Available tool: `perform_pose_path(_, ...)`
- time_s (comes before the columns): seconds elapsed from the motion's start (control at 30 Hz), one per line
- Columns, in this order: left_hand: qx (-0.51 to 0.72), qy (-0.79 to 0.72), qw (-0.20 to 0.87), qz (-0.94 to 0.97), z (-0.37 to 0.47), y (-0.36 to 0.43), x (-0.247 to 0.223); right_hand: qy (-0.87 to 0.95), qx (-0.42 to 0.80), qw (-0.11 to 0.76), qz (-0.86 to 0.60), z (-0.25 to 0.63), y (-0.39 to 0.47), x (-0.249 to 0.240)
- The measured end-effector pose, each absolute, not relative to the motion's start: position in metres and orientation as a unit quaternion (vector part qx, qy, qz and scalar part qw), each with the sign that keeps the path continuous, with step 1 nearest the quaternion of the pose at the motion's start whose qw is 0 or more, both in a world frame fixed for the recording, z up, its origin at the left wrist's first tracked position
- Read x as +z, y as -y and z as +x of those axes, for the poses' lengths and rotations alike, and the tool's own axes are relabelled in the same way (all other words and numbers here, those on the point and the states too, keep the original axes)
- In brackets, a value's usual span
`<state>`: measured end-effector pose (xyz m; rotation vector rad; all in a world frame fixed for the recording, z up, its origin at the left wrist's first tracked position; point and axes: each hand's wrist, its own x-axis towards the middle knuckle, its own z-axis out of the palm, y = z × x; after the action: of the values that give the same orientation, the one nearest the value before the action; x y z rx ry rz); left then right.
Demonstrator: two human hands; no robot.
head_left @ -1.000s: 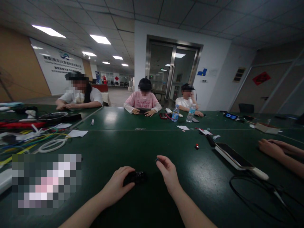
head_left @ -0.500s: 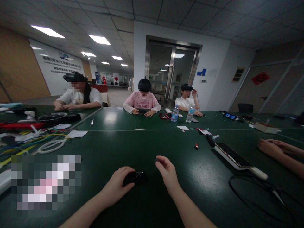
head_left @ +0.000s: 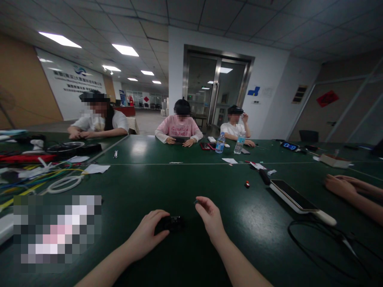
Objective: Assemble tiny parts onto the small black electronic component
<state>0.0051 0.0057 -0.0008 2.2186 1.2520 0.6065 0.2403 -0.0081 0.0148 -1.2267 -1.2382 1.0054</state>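
Note:
My left hand (head_left: 149, 229) rests on the dark green table with its fingers and thumb closed around one end of a small black box-shaped object (head_left: 176, 221). That object lies low against the table, and its exact kind is too dark to make out. To its right, my right hand (head_left: 212, 219) is raised a little, thumb and fingertips pinched on a tiny dark piece (head_left: 196, 201). The piece is too small to name. A gap separates it from the black object.
A phone (head_left: 295, 194) on a white holder and a black cable (head_left: 291, 235) lie right, near another person's hands (head_left: 344, 185). Tangled cables (head_left: 64, 184) cover the left. Two water bottles (head_left: 220, 142) stand farther back, where several people sit. A small red-and-silver item (head_left: 247, 184) lies nearer.

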Motion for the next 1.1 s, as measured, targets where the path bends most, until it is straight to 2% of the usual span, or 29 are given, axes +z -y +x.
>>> perform_pose_path(0.37, 0.226, -0.463, 0.267, 0.814, 0.005, -0.005, 0.0, 0.53, 0.427, 0.519, -0.517, 0.239, 0.008, 0.015)
perform_pose_path(0.73, 0.245, -0.459, 0.238, 0.82, 0.011, -0.002, 0.003, 0.699, 0.34, 0.354, -0.52, 0.218, 0.019, 0.015)
perform_pose_path(1.0, 0.234, -0.465, 0.239, 0.82, 0.011, -0.002, 0.004, 0.756, 0.265, 0.28, -0.529, 0.21, 0.014, 0.01)
perform_pose_path(1.1, 0.229, -0.468, 0.247, 0.817, 0.01, -0.002, 0.006, 0.758, 0.262, 0.279, -0.529, 0.209, 0.013, 0.009)
